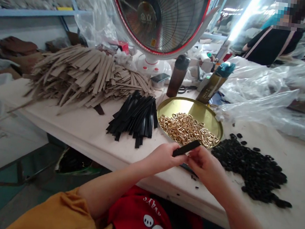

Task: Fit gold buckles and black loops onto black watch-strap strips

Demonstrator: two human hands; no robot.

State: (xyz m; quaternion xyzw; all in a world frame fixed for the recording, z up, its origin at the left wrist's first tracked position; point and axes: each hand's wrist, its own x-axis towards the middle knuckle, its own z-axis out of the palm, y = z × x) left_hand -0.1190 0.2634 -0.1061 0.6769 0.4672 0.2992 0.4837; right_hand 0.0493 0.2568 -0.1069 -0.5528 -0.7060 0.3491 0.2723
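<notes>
A short black strap [186, 148] is gripped by my left hand [165, 155], its far end rising toward the right. My right hand [204, 166] meets it near the lower edge, thumb and fingers pinched together; what lies between them is hidden. Just beyond both hands is a round gold tray [197, 105] with a heap of small gold metal buckles [188, 129]. Black strips [135, 118] lie bundled left of the tray. To the right spreads a pile of small black loops [256, 170].
Beige strips [77, 73] are heaped at the back left. A fan heater [158, 16] stands behind, near a phone [160, 78], a dark bottle [178, 76] and a yellowish bottle [213, 83]. Clear plastic sheeting [270, 95] covers the back right. A person [273, 43] is beyond.
</notes>
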